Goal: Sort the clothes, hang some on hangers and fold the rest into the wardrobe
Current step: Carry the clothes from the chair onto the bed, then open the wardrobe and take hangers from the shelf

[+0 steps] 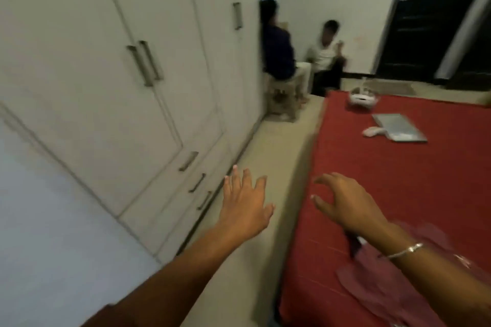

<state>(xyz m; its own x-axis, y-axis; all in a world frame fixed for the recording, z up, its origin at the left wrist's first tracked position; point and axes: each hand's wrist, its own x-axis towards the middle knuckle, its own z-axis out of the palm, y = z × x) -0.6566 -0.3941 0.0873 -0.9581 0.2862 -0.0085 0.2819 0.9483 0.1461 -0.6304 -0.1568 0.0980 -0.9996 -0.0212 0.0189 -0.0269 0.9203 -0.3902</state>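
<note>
Both hands, left (pixel 245 204) and right (pixel 348 204), reach forward, fingers spread, empty.

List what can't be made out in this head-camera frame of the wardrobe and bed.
- Inside of the white panelled wardrobe: hidden by its shut doors.
- Pink garment on the red bedsheet: partly covered by the right forearm, cut off at the bottom edge.
- White device at the bed's far end: too blurred to identify.
- Hangers: none in view.
</note>
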